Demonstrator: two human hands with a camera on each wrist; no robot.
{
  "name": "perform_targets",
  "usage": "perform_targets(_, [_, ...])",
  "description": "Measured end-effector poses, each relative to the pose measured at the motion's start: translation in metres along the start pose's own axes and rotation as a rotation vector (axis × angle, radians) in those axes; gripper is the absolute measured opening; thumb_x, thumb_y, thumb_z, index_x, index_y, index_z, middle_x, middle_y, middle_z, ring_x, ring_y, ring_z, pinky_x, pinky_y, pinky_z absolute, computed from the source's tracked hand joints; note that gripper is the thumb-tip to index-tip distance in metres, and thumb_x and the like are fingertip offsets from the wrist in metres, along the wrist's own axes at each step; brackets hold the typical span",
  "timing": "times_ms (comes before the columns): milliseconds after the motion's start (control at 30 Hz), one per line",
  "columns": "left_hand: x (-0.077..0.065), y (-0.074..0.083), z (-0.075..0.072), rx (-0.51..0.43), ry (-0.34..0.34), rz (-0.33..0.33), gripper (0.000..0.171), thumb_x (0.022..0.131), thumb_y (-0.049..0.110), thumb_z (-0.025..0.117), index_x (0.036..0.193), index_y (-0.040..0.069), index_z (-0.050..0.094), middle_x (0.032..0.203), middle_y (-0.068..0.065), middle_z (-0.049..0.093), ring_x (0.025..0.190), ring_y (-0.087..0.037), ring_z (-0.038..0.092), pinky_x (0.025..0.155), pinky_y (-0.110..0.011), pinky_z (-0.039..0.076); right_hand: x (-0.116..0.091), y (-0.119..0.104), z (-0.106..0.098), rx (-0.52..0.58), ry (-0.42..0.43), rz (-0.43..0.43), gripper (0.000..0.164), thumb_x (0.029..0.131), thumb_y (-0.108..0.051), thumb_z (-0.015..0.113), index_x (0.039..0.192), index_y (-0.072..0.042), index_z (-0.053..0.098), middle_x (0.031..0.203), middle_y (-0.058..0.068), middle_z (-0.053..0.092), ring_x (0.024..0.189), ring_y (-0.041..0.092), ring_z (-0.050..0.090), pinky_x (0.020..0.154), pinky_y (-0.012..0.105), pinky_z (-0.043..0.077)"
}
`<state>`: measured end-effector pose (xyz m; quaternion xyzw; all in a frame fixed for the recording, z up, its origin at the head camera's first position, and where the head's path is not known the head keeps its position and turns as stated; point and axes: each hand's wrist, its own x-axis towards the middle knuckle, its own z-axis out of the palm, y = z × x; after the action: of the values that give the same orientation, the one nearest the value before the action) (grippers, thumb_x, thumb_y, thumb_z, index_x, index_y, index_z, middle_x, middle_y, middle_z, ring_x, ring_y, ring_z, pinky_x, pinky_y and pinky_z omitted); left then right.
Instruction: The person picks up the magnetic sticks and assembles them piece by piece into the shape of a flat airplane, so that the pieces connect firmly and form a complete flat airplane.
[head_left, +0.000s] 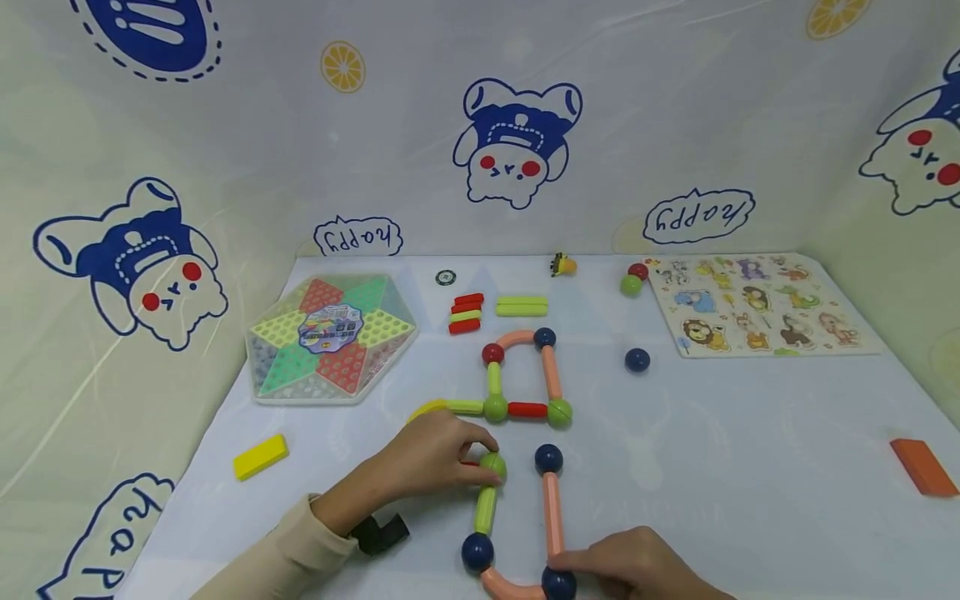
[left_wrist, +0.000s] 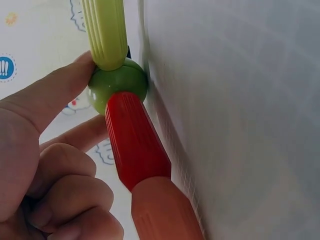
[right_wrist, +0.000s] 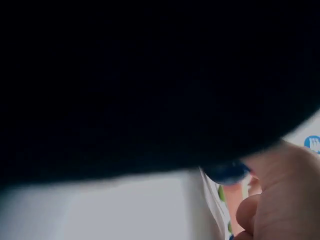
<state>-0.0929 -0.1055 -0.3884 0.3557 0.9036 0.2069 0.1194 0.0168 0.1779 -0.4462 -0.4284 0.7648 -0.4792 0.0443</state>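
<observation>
My left hand (head_left: 427, 457) pinches a green ball (head_left: 492, 468) between thumb and index finger; its other fingers are curled in the left wrist view. From that ball a light-green rod (head_left: 485, 510) runs to a navy ball (head_left: 477, 552), and a red rod (left_wrist: 135, 140) joins an orange piece (left_wrist: 162, 210). A curved peach rod (head_left: 513, 587) leads to another navy ball (head_left: 558, 583), which my right hand (head_left: 645, 562) holds at its fingertips. A straight peach rod (head_left: 552, 512) rises from it to a third navy ball (head_left: 549, 458). Darkness covers most of the right wrist view.
Beyond the hands lies a joined shape of balls and rods, with a red rod (head_left: 527, 410). Loose rods (head_left: 522, 307), a navy ball (head_left: 637, 360), a hexagonal box (head_left: 330, 337) and an animal board (head_left: 765, 308) surround it. Yellow (head_left: 260, 457) and orange blocks (head_left: 924, 467) flank the table.
</observation>
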Motion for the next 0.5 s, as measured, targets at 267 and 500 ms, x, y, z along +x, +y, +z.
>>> perform_targets(267, [-0.023, 0.013, 0.0, -0.074, -0.006, 0.223, 0.029, 0.084, 0.048, 0.064, 0.105, 0.029, 0.07, 0.06, 0.024, 0.046, 0.05, 0.006, 0.036, 0.047, -0.015, 0.031, 0.004, -0.002, 0.02, -0.295, 0.173, -0.167, 0.037, 0.077, -0.021, 0.077, 0.113, -0.023, 0.066, 0.056, -0.022, 0.04, 0.053, -0.018, 0.029, 0.047, 0.001, 0.025])
perform_targets(500, [-0.048, 0.031, 0.018, -0.081, -0.087, 0.391, 0.023, 0.087, 0.045, 0.062, 0.1, 0.029, 0.071, 0.072, 0.028, 0.054, 0.06, 0.019, 0.039, 0.053, -0.004, 0.033, 0.009, -0.004, 0.022, -0.339, 0.214, -0.223, 0.034, 0.076, -0.02, 0.078, 0.109, -0.022, 0.067, 0.055, -0.02, 0.039, 0.052, -0.016, 0.029, 0.047, 0.001, 0.023])
